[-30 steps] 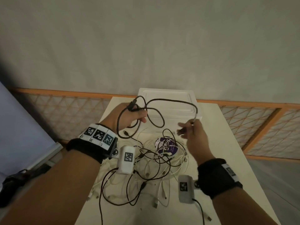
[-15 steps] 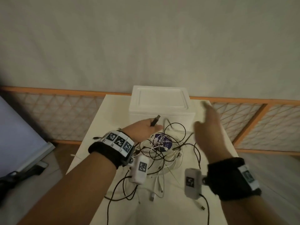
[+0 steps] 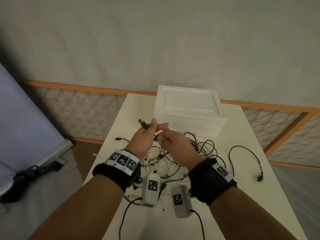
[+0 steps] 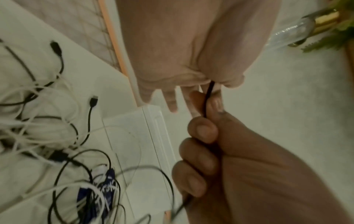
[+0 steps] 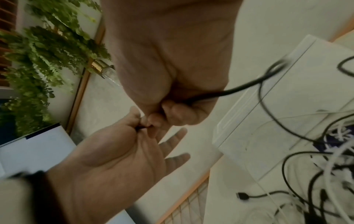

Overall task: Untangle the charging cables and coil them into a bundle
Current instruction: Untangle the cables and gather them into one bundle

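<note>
A black charging cable (image 4: 207, 97) runs between both hands above the table. My left hand (image 3: 150, 126) pinches it just behind its USB plug (image 3: 143, 124), which sticks out to the upper left; the other fingers lie straight. My right hand (image 3: 162, 138) sits right beside it with its fingers curled round the same cable (image 5: 241, 87), which trails down to the pile. A tangle of black and white cables (image 3: 174, 158) lies on the white table (image 3: 239, 129) under the hands, over a dark blue item (image 4: 107, 188).
A white foam box (image 3: 188, 108) stands at the table's far edge, just beyond the hands. One loose black cable (image 3: 242, 149) curves on the right, its plug (image 3: 259, 178) near the right edge. An orange lattice rail runs behind the table.
My right hand, open and out to the right half a second ago, has come in and gripped the black cable beside my left hand. The left hand still holds the plug end.
</note>
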`<state>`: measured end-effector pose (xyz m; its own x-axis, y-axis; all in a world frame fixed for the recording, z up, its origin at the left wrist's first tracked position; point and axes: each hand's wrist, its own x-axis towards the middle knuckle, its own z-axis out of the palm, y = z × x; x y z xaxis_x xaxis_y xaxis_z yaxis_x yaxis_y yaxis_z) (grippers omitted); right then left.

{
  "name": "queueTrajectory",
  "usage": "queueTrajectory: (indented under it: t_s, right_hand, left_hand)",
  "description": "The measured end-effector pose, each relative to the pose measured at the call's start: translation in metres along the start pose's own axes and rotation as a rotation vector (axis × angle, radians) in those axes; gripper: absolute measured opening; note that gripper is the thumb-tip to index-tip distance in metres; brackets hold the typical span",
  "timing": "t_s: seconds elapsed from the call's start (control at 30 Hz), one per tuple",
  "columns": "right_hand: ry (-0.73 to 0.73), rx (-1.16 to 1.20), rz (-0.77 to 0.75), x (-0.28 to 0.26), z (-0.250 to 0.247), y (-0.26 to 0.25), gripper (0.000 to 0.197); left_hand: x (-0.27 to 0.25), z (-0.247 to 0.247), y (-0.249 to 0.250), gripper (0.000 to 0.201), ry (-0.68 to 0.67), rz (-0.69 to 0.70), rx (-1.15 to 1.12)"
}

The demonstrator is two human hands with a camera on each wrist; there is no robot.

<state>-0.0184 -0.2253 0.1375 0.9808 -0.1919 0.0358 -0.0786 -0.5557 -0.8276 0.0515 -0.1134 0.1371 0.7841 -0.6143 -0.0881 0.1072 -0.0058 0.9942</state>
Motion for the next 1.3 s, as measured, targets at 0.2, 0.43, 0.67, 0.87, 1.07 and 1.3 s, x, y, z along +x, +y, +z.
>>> queueTrajectory:
  t_s: [0.2, 0.43, 0.67, 0.87, 1.07, 1.3]
  right_hand:
    - [-0.068, -0.142, -0.054, -0.006, -0.017, 0.008, 0.019]
    - [-0.127, -0.625, 0.167, -0.028, -0.05, 0.053, 0.025]
    - [-0.066, -0.924, 0.285, -0.045, -0.064, 0.081, 0.022]
    - [-0.039, -1.097, -0.158, -0.022, -0.027, 0.026, 0.023]
    - [0.079, -0.857, -0.435, -0.018, -0.023, 0.017, 0.008]
    - [0.006, -0.611, 0.188, -0.052, -0.069, 0.075, 0.021]
  left_hand:
    - [-0.017, -0.022, -0.005, 0.05, 0.177, 0.051, -0.725]
    - [-0.011, -0.131, -0.031, 0.055, 0.688, -0.06, -0.711]
    - [-0.02, -0.161, -0.04, 0.042, 0.937, -0.168, -0.409]
    - [-0.013, -0.041, -0.017, 0.03, 0.057, 0.01, 0.569]
    - [-0.018, -0.001, -0.02, 0.04, -0.272, -0.084, 0.344]
    - [-0.002, -0.09, -0.038, 0.039, -0.215, 0.045, 1.035]
